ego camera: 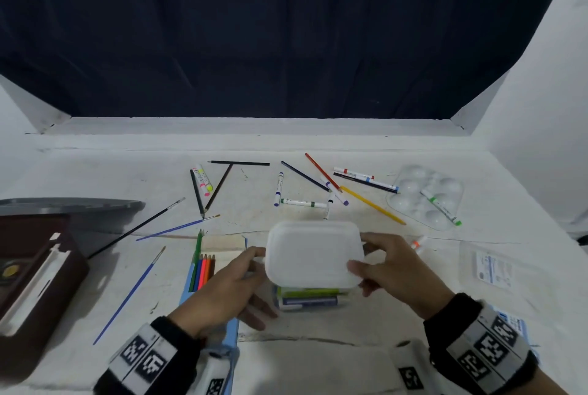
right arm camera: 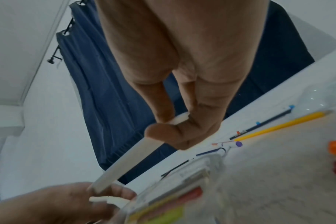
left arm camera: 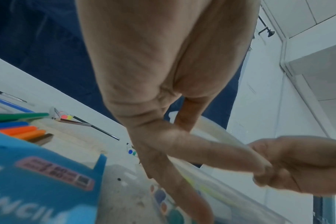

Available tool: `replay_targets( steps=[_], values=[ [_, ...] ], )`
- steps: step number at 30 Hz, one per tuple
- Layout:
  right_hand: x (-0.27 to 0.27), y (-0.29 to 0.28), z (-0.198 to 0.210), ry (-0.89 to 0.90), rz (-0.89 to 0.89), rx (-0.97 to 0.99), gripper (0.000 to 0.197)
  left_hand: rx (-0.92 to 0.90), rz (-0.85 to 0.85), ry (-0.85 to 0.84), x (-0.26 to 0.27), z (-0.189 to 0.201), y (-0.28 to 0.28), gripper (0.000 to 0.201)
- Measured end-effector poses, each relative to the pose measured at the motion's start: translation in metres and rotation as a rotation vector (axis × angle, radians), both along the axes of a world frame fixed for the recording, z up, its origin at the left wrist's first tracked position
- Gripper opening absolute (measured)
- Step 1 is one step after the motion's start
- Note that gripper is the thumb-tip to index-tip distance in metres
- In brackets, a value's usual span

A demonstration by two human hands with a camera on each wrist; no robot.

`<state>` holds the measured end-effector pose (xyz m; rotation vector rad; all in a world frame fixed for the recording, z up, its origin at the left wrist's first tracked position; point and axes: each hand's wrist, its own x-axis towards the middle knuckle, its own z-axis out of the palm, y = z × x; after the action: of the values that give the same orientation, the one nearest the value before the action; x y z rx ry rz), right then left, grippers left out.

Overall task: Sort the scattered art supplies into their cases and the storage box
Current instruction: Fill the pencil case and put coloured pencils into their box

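We hold the lid [ego camera: 313, 251] over the box [ego camera: 310, 297], both hands [ego camera: 219, 292] [ego camera: 394, 267] gripping its ends; next, seat it squarely.

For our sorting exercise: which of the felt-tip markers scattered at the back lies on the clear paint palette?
The green-capped marker. It alone rests across the clear palette at far right; the other markers lie on the bare table.

Dark navy curtain [ego camera: 286, 28] behind white table [ego camera: 95, 165]; white walls [ego camera: 547, 108].
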<state>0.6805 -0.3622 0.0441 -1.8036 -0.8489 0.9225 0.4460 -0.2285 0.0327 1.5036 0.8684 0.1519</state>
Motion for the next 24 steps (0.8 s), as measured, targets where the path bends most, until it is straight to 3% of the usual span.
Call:
replay_targets(
  steps=[3,8,11,14,16,19,24],
  values=[
    [0.001,-0.004,-0.005,-0.089,0.061,-0.118,0.037,0.039,0.008,0.014,0.004,0.003,0.002,0.026],
    [0.003,-0.002,-0.008,-0.29,0.193,-0.278,0.079,0.241,-0.006,0.11,0.005,-0.005,0.014,0.026],
    [0.006,0.003,-0.004,-0.364,0.246,-0.321,0.079,0.313,-0.058,0.133,0.007,-0.01,0.016,0.035],
    [0.006,0.008,0.002,-0.594,0.331,-0.391,0.067,0.396,-0.042,0.165,0.009,-0.013,0.017,0.038],
    [0.006,0.012,0.003,-0.653,0.343,-0.422,0.066,0.407,-0.021,0.182,0.01,-0.015,0.02,0.039],
    [0.01,0.017,0.0,-0.598,0.345,-0.401,0.061,0.406,-0.004,0.194,0.012,-0.016,0.026,0.036],
    [0.017,0.022,-0.004,-0.243,0.319,-0.367,0.048,0.38,-0.07,0.191,0.012,-0.018,0.032,0.032]
  ],
)
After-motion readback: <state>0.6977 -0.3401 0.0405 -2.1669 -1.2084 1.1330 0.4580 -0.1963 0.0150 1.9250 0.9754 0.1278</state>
